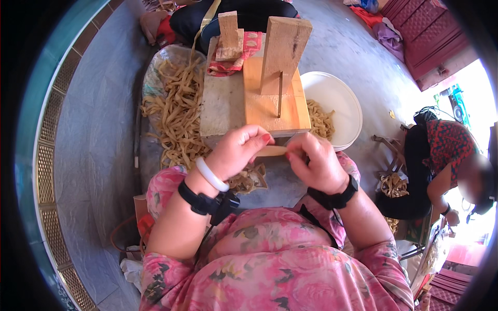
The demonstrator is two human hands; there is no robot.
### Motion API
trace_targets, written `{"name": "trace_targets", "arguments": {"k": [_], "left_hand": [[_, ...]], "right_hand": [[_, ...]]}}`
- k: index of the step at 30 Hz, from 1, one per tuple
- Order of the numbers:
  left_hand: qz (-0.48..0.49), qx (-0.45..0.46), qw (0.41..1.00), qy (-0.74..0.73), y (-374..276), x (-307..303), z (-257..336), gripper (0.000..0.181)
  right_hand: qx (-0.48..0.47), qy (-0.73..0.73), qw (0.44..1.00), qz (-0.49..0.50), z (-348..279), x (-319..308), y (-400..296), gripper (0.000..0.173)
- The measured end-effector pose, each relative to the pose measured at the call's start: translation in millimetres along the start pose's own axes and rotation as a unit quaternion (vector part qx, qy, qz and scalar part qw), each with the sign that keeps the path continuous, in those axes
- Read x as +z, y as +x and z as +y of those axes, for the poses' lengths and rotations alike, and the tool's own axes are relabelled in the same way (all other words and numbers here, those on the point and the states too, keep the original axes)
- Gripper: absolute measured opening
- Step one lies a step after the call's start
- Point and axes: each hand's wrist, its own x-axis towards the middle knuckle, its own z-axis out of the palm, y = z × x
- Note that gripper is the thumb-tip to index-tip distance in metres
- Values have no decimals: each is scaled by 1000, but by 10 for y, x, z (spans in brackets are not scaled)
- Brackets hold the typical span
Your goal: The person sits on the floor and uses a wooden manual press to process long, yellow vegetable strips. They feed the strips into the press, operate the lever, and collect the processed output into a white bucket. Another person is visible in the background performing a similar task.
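Note:
A short tan strip point(271, 151) is stretched between my two hands in front of the bench. My left hand point(244, 145) pinches its left end between thumb and fingers. On the right end, my right hand point(317, 161) has a similar pinch. Just beyond my hands lies a wooden board point(256, 112) that carries an upright wooden block point(286, 54). A thin upright metal blade point(280, 95) stands against the block's near side. Pale dust lies around the block's foot.
Left of the stone-like bench point(221, 105), a heap of tan strips point(179, 112) lies on plastic sheeting. A white bucket point(344, 109) on the right holds tan pieces point(320, 120). More scraps point(249, 179) lie below my hands. Another person point(447, 155) sits at the right.

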Motion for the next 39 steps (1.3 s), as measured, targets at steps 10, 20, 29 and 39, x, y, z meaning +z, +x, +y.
{"name": "trace_targets", "arguments": {"k": [10, 20, 29, 39], "left_hand": [[176, 142, 925, 306, 578, 5, 4, 13], [-95, -141, 947, -272, -149, 268, -65, 16], [-149, -137, 851, -484, -216, 96, -289, 11], [-130, 243, 915, 296, -115, 314, -215, 35]], "right_hand": [[2, -94, 992, 83, 633, 26, 468, 9], [-155, -148, 976, 23, -53, -10, -44, 36], [-35, -176, 982, 63, 163, -14, -206, 18], [-65, -46, 997, 0, 89, 278, -364, 19]]}}
